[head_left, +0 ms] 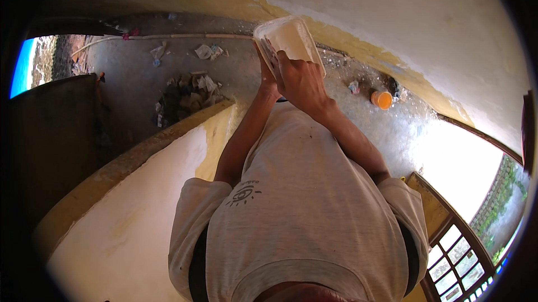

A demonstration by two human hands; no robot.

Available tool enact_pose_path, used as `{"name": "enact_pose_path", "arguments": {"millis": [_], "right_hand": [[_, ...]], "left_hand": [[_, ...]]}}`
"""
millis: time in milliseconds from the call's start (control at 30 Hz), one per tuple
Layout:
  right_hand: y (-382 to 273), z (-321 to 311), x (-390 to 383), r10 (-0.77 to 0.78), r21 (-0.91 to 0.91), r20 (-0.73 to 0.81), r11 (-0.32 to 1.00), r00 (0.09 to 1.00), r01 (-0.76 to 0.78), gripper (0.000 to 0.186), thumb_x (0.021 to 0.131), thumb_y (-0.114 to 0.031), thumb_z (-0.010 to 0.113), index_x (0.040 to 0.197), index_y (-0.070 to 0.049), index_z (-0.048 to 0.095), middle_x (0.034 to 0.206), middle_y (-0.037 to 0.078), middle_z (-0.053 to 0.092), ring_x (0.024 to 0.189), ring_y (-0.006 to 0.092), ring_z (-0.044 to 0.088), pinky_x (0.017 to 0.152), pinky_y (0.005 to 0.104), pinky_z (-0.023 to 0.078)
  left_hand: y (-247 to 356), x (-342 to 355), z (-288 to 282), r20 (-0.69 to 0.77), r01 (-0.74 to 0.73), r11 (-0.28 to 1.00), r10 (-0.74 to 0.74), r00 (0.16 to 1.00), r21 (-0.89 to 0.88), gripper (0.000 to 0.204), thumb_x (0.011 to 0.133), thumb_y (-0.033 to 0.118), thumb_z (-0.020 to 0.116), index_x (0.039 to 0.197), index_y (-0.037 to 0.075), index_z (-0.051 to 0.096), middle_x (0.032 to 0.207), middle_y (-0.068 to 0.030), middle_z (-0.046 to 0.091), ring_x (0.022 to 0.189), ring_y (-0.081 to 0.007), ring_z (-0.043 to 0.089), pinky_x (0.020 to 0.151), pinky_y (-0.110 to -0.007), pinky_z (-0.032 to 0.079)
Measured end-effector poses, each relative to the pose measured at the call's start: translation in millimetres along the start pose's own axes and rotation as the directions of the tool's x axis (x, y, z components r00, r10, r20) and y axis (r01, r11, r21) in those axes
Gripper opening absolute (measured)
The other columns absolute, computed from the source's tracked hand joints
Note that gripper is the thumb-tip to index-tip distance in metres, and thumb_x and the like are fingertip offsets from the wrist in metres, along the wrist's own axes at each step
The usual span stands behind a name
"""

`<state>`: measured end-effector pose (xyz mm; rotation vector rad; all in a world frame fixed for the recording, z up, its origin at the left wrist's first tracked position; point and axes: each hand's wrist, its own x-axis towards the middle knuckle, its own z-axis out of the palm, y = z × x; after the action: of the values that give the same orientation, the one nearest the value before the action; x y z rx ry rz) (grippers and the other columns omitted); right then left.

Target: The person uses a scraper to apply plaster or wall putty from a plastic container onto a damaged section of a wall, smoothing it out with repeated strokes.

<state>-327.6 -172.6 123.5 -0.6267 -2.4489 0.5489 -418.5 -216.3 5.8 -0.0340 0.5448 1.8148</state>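
Note:
A cream rectangular plastic tray [300, 35], its inside smeared with whitish paste, is held out in front of me. My left hand [268, 75] grips it along the left side, partly hidden behind the rim and my other hand. Across the near left edge of the tray lies my right hand [302, 82], its fingers curled and closed. A thin, flat piece [270, 49] shows by the left rim next to those fingers; its kind is unclear, and so is what the right fingers hold.
An orange bucket [381, 100] stands on the floor to the right, by the patchy wall [392, 16]. A rubble heap [188, 97] and scraps [208, 51] lie left. A low wall [151, 162] runs along my left; a long pole [190, 36] lies beyond.

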Motion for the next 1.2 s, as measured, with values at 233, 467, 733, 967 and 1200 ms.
{"name": "enact_pose_path", "arguments": {"millis": [233, 467, 733, 967, 1200], "right_hand": [[15.3, -12.0, 9.2, 0.245, -0.065, 0.219, 0.97, 0.945, -0.236, 0.021, 0.09, -0.015, 0.064, 0.1, 0.003, 0.063, 0.071, 0.025, 0.066, 0.062, 0.0441, 0.066, 0.058, 0.0511, 0.054], [-1.0, -29.4, 19.3, 0.284, 0.028, 0.213, 0.955, 0.935, -0.296, 0.024, 0.094, -0.02, 0.061, 0.094, 0.004, 0.064, 0.069, 0.025, 0.065, 0.062, 0.0444, 0.065, 0.059, 0.0519, 0.054], [22.7, -14.1, 17.9, 0.302, -0.014, 0.132, 0.953, 0.944, -0.303, 0.02, 0.089, -0.015, 0.06, 0.088, 0.004, 0.064, 0.066, 0.027, 0.064, 0.062, 0.0457, 0.066, 0.059, 0.0507, 0.054], [-1.4, -34.5, 22.0, 0.349, 0.12, 0.189, 0.919, 0.918, -0.374, 0.02, 0.091, -0.013, 0.059, 0.088, 0.006, 0.064, 0.068, 0.028, 0.063, 0.067, 0.0486, 0.064, 0.064, 0.0523, 0.053], [16.0, -15.2, 25.5, 0.363, 0.036, 0.154, 0.927, 0.919, -0.372, 0.022, 0.091, -0.015, 0.059, 0.085, 0.006, 0.063, 0.07, 0.028, 0.063, 0.069, 0.0489, 0.064, 0.064, 0.0521, 0.052]], "left_hand": [[2.6, -3.0, 12.7, 0.026, 0.047, 0.996, -0.046, 0.999, -0.071, 0.083, 0.094, 0.079, 0.031, 0.15, 0.019, 0.042, 0.144, -0.0058, 0.053, 0.131, -0.0256, 0.053, 0.11, -0.044, 0.045], [7.5, -6.1, 21.2, 0.008, 0.015, 0.999, -0.016, 1.0, 0.044, 0.086, 0.093, 0.08, 0.028, 0.152, 0.019, 0.039, 0.147, -0.0056, 0.05, 0.133, -0.025, 0.051, 0.111, -0.043, 0.045], [7.1, -11.5, 11.2, -0.002, -0.038, 0.994, 0.039, 0.999, 0.107, 0.08, 0.097, 0.076, 0.028, 0.152, 0.02, 0.039, 0.147, -0.0036, 0.051, 0.133, -0.023, 0.052, 0.111, -0.043, 0.045], [11.4, -14.2, 24.5, -0.021, -0.052, 0.988, 0.056, 0.998, 0.148, 0.076, 0.098, 0.073, 0.028, 0.152, 0.02, 0.038, 0.146, -0.0046, 0.051, 0.132, -0.0228, 0.053, 0.11, -0.043, 0.046], [8.3, -16.5, 10.8, -0.045, -0.01, 0.998, 0.012, 0.999, 0.056, 0.072, 0.1, 0.07, 0.031, 0.148, 0.017, 0.044, 0.14, -0.0043, 0.056, 0.127, -0.0225, 0.057, 0.106, -0.042, 0.05]]}}
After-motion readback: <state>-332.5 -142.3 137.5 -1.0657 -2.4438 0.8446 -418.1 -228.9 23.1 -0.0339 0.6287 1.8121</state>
